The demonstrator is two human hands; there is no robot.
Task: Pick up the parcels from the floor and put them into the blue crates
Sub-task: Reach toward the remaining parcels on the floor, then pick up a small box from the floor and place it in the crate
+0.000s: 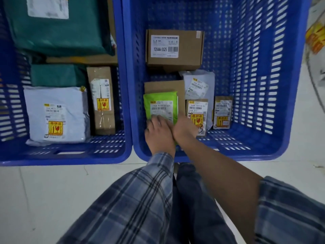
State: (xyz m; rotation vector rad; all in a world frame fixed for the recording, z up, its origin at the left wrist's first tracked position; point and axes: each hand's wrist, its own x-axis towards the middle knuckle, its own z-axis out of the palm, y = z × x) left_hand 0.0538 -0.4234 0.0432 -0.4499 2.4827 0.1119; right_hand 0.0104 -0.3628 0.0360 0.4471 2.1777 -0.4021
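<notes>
Both hands reach into the right blue crate (263, 152): the left hand (158, 131) lies flat, fingers spread, on the green parcel (161, 104). The right hand (184, 128) sits beside it, against the parcel's edge; its grasp cannot be told. Just right of the hands stand two small brown parcels (197, 110).

My shirt (133, 199): blue-grey plaid, dark crossing lines. Left sleeve (158, 166) down to wrist; right sleeve (288, 208) pushed above elbow, forearm bare.
</notes>
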